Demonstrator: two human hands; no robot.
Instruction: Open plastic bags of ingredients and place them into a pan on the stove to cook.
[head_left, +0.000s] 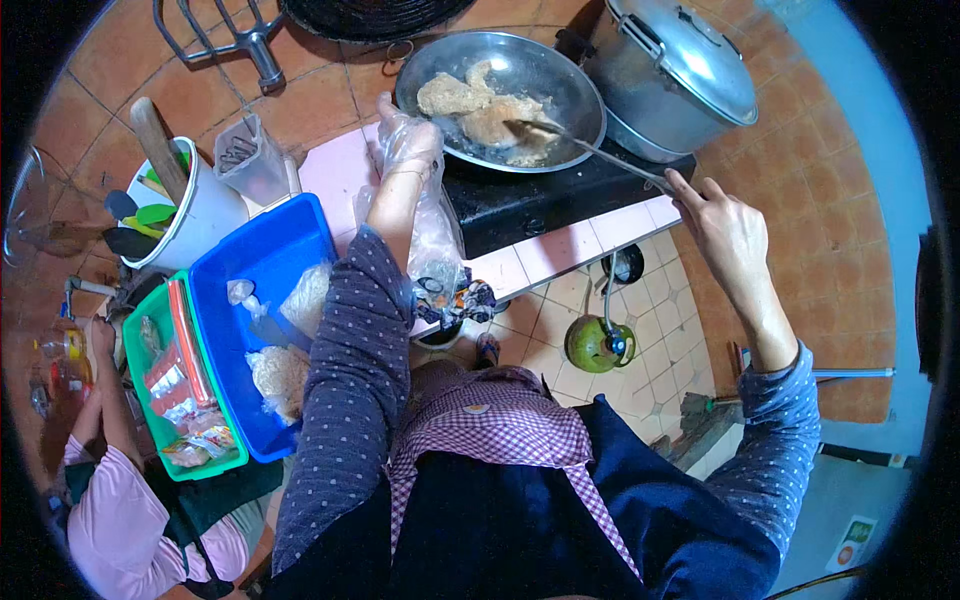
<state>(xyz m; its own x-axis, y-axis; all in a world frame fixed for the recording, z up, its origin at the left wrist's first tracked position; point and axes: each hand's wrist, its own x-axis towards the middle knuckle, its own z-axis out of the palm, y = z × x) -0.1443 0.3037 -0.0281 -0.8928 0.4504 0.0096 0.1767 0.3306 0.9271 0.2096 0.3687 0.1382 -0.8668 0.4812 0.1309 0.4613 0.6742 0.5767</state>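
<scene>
My right hand (724, 225) grips the long handle of a metal turner (615, 157). Its blade lies among the pale, crumbly mixture (487, 112) in a wide metal wok (577, 97). My left hand (412, 142) is at the wok's left rim, covered by clear thin plastic. Its fingers are partly hidden, so whether it grips the rim is unclear. Below that hand, a clear plastic bag (439, 232) reaches down to the counter edge. The wok sits over a black gas stove (517, 199).
A lidded metal pot (660, 82) stands right of the wok. Blue (247, 240) and green (139, 337) plastic trays hold bagged goods at left, beside a white utensil bucket (184, 232). A green gas cylinder (589, 345) stands below. Another person (120, 502) works at far left.
</scene>
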